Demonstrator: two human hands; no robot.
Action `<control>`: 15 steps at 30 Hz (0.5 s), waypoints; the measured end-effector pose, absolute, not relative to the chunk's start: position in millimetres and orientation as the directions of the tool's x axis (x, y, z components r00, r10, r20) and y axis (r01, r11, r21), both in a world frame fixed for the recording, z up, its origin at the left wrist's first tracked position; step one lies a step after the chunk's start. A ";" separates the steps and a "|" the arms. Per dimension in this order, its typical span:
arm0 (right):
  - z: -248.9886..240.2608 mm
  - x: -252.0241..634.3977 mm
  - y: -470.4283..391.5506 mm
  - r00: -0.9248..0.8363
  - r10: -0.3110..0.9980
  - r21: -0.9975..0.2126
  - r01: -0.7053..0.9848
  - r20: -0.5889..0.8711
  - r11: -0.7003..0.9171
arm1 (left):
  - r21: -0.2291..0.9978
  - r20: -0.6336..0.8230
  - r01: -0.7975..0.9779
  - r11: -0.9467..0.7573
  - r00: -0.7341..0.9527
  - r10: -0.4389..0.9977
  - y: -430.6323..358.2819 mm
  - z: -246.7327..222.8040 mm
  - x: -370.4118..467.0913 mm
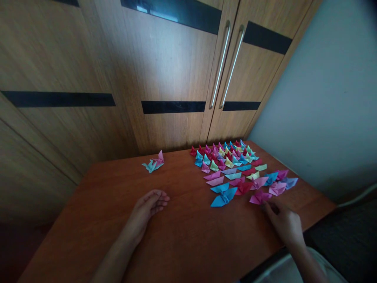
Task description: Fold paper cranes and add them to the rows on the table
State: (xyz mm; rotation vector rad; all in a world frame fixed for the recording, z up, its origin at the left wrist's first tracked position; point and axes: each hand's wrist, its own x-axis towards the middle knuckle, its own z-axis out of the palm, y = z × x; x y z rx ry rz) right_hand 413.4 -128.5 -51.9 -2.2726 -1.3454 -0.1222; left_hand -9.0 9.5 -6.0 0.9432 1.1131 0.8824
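The right hand (282, 221) is touching a magenta folded paper (260, 197) at the near right of the colourful paper rows (226, 154) (whether its fingertips are pinching, I cannot tell). Farther left, the left hand (150, 202) is curling loosely, its grip narrow, above the table (188, 232).

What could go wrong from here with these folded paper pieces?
The right hand is at the front magenta paper piece, so it might nudge the pink piece just right of it. The lilac piece lies near the right edge of the table; a bump could perhaps send it over.
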 end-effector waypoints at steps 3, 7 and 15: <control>-50.5 417.5 -122.2 0.504 0.802 -0.360 0.848 0.321 -0.389 | 0.933 -0.319 -0.101 0.345 0.211 0.924 9.3 -3.9 -7.9; -49.6 421.2 -117.0 0.517 0.788 -0.314 0.849 0.333 -0.425 | 0.936 -0.315 -0.094 0.340 0.212 0.925 9.0 -3.5 -7.0; -52.0 422.9 -113.3 0.524 0.773 -0.261 0.851 0.357 -0.456 | 0.941 -0.311 -0.074 0.331 0.208 0.928 8.7 -2.3 -6.4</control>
